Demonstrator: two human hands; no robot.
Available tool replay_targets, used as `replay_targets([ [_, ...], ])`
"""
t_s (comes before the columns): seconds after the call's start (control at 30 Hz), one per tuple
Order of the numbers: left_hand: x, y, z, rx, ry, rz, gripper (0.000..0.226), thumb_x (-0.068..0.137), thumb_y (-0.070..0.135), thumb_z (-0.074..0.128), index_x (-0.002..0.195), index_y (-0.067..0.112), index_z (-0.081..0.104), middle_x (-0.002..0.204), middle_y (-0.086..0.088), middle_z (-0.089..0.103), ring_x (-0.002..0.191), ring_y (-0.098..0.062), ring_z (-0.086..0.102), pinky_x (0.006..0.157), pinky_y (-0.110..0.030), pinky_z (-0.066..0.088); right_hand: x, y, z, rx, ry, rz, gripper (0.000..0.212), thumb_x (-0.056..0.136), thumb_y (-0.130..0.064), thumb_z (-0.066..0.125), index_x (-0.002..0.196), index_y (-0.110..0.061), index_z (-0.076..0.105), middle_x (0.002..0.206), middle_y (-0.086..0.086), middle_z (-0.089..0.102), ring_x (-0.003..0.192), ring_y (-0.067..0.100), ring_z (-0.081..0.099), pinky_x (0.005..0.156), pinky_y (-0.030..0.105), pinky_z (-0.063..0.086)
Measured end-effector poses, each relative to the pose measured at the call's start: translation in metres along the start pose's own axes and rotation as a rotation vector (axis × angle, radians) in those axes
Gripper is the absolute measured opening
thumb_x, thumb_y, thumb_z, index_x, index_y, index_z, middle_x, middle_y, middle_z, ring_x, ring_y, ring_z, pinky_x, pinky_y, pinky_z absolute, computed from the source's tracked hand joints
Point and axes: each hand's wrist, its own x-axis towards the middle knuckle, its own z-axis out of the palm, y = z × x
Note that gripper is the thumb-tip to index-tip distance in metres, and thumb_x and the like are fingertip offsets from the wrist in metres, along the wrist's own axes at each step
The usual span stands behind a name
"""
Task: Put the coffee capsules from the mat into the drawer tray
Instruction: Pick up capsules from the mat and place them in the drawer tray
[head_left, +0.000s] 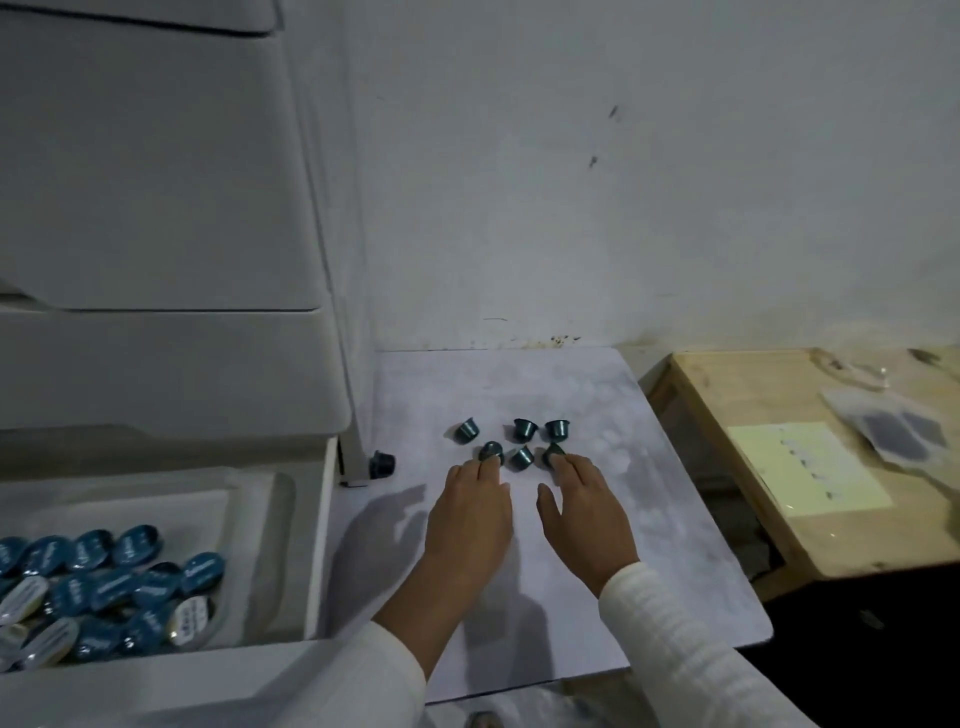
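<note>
Six dark teal coffee capsules (521, 430) are clustered in two rows on the pale mat (597, 415); a seventh (382, 463) lies apart at its left edge. Foil-lidded capsules are heaped in the white drawer tray (244, 499).

Six capsules (511, 441) in two rows on the mat (649, 519); a seventh capsule (382, 463) left, beside the drawer tray (260, 499).

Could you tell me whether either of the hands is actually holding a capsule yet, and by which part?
Neither visibly holds one. The left hand and right hand only have fingertips on the tops of two capsules resting on the mat.
</note>
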Motion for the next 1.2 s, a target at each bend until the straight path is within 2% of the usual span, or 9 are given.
replay_targets([
  [0.17,0.022,0.01,0.032,-0.073,-0.122,-0.131,0.044,0.098,0.022,0.034,0.141,0.014,0.029,0.129,-0.01,0.049,0.121,-0.023,0.043,0.096,-0.03,0.039,0.017,0.039,0.009,0.119,-0.125,0.113,0.035,0.092,-0.023,0.05,0.125,-0.013,0.052,0.122,0.002,0.053,0.106,0.019,0.056,0.09,0.026,0.048],
  [0.3,0.046,0.014,0.052,-0.165,-0.146,-0.217,0.048,0.097,0.022,0.038,0.142,0.012,0.027,0.128,-0.015,0.053,0.117,-0.028,0.05,0.092,-0.034,0.043,0.041,0.052,0.019,0.209,-0.169,0.191,0.03,0.091,-0.02,0.05,0.12,-0.012,0.054,0.108,0.008,0.058,0.093,0.024,0.059,0.083,0.029,0.049],
  [0.43,0.069,0.017,0.065,-0.214,-0.162,-0.282,0.051,0.097,0.022,0.039,0.145,0.014,0.022,0.137,-0.015,0.048,0.123,-0.029,0.047,0.095,-0.034,0.042,0.065,0.058,0.029,0.277,-0.201,0.274,0.036,0.091,-0.019,0.05,0.127,-0.013,0.05,0.099,0.01,0.061,0.091,0.024,0.057,0.081,0.028,0.045],
  [0.6,0.088,0.019,0.076,-0.226,-0.162,-0.315,0.045,0.098,0.022,0.036,0.142,0.017,0.03,0.13,-0.016,0.054,0.117,-0.03,0.052,0.089,-0.033,0.044,0.087,0.061,0.035,0.288,-0.221,0.293,0.031,0.092,-0.021,0.049,0.121,-0.018,0.057,0.086,0.005,0.052,0.077,0.021,0.051,0.073,0.025,0.039],
  [0.73,0.095,0.02,0.08,-0.277,-0.126,-0.325,0.036,0.098,0.023,0.036,0.131,0.018,0.048,0.124,-0.012,0.06,0.112,-0.027,0.056,0.09,-0.032,0.045,0.094,0.063,0.039,0.283,-0.239,0.309,0.026,0.092,-0.021,0.048,0.112,-0.016,0.063,0.084,0.006,0.05,0.073,0.021,0.048,0.07,0.024,0.035],
  [0.87,0.097,0.018,0.081,-0.315,-0.079,-0.356,0.031,0.098,0.025,0.039,0.121,0.017,0.058,0.114,-0.009,0.066,0.101,-0.023,0.061,0.079,-0.024,0.044,0.094,0.064,0.043,0.28,-0.22,0.3,0.023,0.091,-0.023,0.05,0.104,-0.016,0.068,0.083,0.005,0.05,0.074,0.02,0.048,0.07,0.021,0.033],
  [0.97,0.094,0.013,0.081,-0.357,-0.027,-0.387,0.026,0.095,0.022,0.047,0.112,0.014,0.064,0.109,-0.008,0.069,0.097,-0.02,0.063,0.08,-0.022,0.045,0.093,0.063,0.043,0.307,-0.192,0.312,0.02,0.09,-0.025,0.053,0.094,-0.019,0.072,0.084,0.006,0.057,0.075,0.018,0.052,0.07,0.02,0.033],
  [1.1,0.09,0.008,0.08,-0.402,0.053,-0.407,0.02,0.09,0.018,0.057,0.105,0.011,0.069,0.102,-0.007,0.072,0.092,-0.016,0.065,0.077,-0.014,0.042,0.091,0.061,0.044,0.34,-0.177,0.361,0.018,0.087,-0.025,0.06,0.095,-0.016,0.073,0.094,0.009,0.068,0.084,0.021,0.061,0.079,0.021,0.041],
  [1.2,0.087,0.006,0.081,-0.475,0.076,-0.437,0.017,0.085,0.011,0.063,0.101,0.01,0.071,0.099,-0.007,0.073,0.089,-0.015,0.067,0.079,-0.015,0.046,0.087,0.061,0.045,0.361,-0.163,0.408,0.015,0.084,-0.017,0.064,0.095,-0.011,0.073,0.097,0.008,0.07,0.082,0.014,0.059,0.069,0.002,0.034],
])
